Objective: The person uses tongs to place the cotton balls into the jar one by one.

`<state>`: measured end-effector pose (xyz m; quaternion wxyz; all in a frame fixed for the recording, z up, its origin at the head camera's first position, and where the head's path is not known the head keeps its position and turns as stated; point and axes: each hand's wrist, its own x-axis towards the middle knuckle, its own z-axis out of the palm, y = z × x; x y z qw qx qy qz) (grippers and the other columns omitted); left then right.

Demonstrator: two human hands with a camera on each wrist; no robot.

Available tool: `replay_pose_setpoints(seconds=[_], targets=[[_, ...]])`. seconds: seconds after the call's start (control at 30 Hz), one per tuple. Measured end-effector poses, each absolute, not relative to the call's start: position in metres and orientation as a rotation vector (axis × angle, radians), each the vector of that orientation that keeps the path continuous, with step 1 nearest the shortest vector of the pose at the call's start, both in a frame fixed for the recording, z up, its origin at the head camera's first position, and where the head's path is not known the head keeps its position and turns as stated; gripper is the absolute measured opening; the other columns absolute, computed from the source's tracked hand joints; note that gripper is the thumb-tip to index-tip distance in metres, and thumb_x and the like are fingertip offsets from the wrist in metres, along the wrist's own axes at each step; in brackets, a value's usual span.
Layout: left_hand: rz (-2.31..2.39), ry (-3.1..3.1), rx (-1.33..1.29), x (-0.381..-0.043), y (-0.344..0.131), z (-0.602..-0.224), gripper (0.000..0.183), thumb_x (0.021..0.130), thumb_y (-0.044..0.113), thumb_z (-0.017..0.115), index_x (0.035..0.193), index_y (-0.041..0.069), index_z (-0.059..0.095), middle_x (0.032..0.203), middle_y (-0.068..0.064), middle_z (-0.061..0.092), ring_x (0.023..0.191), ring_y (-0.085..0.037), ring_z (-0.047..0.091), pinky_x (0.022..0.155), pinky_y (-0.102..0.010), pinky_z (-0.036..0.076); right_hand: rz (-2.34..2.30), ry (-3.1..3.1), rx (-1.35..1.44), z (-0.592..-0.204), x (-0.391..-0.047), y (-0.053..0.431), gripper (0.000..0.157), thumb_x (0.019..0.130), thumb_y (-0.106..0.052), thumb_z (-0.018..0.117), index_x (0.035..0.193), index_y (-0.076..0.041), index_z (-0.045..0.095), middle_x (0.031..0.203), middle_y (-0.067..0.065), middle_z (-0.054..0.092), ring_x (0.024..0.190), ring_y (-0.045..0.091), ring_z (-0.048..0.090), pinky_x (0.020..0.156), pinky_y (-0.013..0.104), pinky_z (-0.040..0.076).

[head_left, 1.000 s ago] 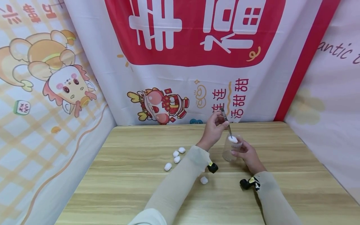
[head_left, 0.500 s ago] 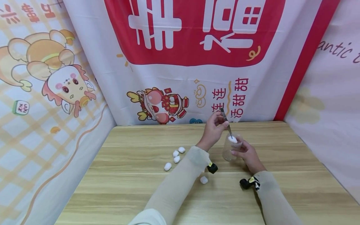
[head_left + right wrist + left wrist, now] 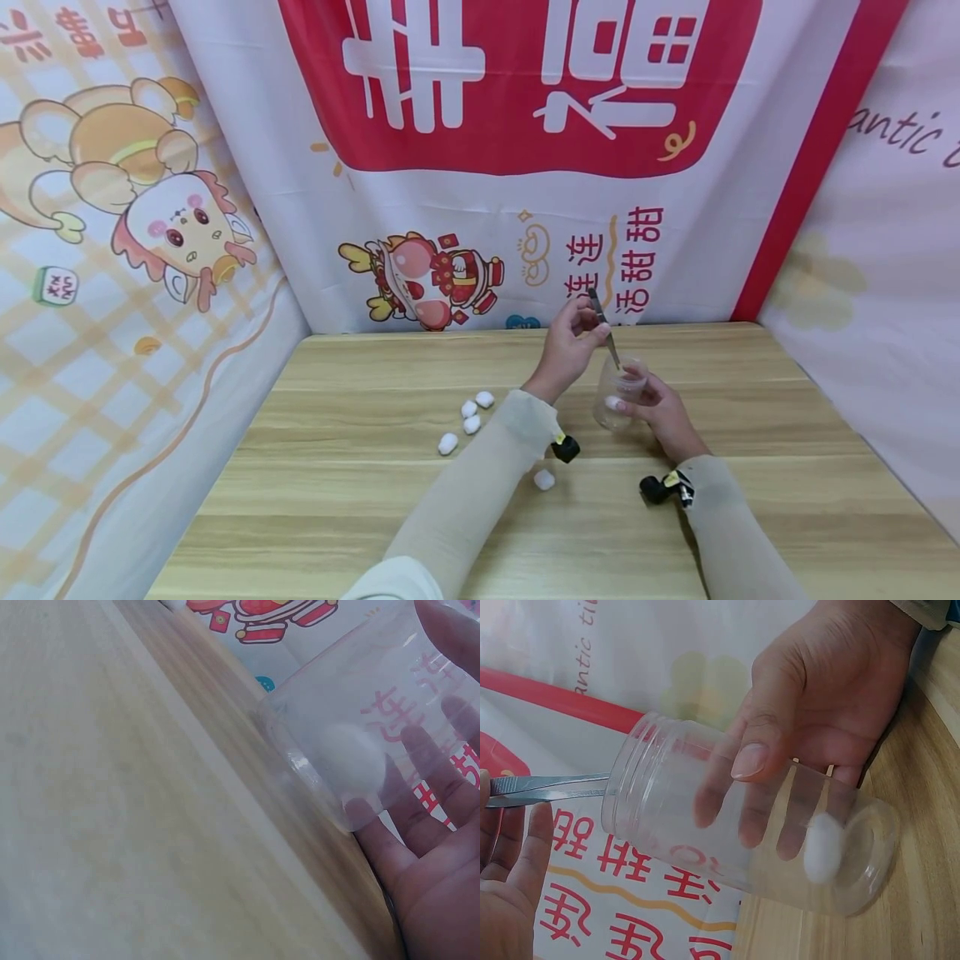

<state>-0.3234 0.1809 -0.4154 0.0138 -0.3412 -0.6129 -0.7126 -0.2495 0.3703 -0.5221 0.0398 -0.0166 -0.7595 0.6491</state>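
My left hand [image 3: 567, 343] pinches steel tweezers [image 3: 604, 327], which slant down with their tips just inside the mouth of a clear plastic jar [image 3: 727, 877]. My right hand [image 3: 666, 417] grips that jar from the right, thumb on the near side and fingers spread behind the wall. Inside, low down near the base, is a white cotton ball [image 3: 823, 847], clear of the tweezers. The right wrist view also shows the cotton ball [image 3: 351, 757] through the jar's wall, close to its bottom.
Several more cotton balls [image 3: 471, 425] lie on the wooden table [image 3: 360, 492] left of my left forearm. A single cotton ball [image 3: 544, 480] lies between the forearms. A printed cloth [image 3: 300, 250] hangs behind the table's back edge, with more cloth at both sides.
The cotton ball, earlier at the tweezer tips in the jar's mouth, has come free and is now near the jar's bottom. Both hands have stayed nearly in place.
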Motion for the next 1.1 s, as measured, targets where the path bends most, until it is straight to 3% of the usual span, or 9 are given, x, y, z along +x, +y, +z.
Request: replay_pose_setpoints(seconds=[0.27,0.63,0.9,1.1], targets=[[-2.227,-1.889,-1.079,-0.323,0.177,-0.416,0.029,0.095,0.006,0.062,0.122,0.011,0.053,0.105,-0.014,0.060,0.094,-0.014,0.063,0.077,-0.031,0.058,1.972,-2.332,-0.003,-0.523,-0.250,0.369,0.075,0.085,-0.023,0.077,0.149,-0.016,0.038,0.146,0.013,0.043,0.134,0.033,0.037,0.111,0.057,0.025],[-2.238,-1.878,-1.067,-0.325,0.172,-0.415,0.029,0.095,0.005,0.062,0.122,0.010,0.054,0.108,-0.022,0.059,0.093,-0.015,0.063,0.077,-0.033,0.058,1.948,-2.344,-0.002,-0.523,-0.250,0.368,0.073,0.086,-0.022,0.077,0.149,-0.018,0.038,0.147,0.012,0.043,0.132,0.033,0.039,0.110,0.055,0.028],[-2.233,-1.891,-1.053,-0.322,0.164,-0.411,0.031,0.094,0.006,0.064,0.122,0.011,0.054,0.107,-0.015,0.061,0.095,-0.017,0.063,0.079,-0.033,0.058,1.921,-2.346,-0.003,-0.524,-0.249,0.369,0.071,0.085,-0.024,0.077,0.147,-0.021,0.041,0.146,0.012,0.043,0.131,0.032,0.041,0.109,0.054,0.031],[-2.213,-1.915,-1.017,-0.322,0.160,-0.410,0.032,0.093,0.006,0.065,0.122,0.011,0.054,0.106,-0.010,0.062,0.095,-0.015,0.063,0.078,-0.031,0.058,1.934,-2.332,-0.001,-0.523,-0.247,0.369,0.076,0.084,-0.024,0.078,0.148,-0.014,0.038,0.146,0.012,0.044,0.130,0.030,0.042,0.109,0.052,0.031]])
